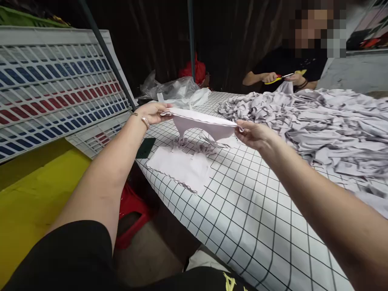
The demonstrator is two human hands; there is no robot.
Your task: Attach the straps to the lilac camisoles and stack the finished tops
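Note:
My left hand (153, 113) and my right hand (256, 134) each pinch one end of a pale lilac undergarment (201, 122), stretched flat in the air above the checked table (257, 226). Both hands are closed on its waistband corners. Below it, a small flat stack of the same pale garments (178, 166) lies on the table with scalloped edges. Some loose pale pieces (194, 146) lie just behind that stack.
A large heap of pale garments (318, 125) covers the table's right side. Across the table a person holds yellow-handled scissors (280, 76). Clear plastic bags (176, 89) lie at the far end. White crates (57, 85) lean at the left, a red stool (131, 214) below.

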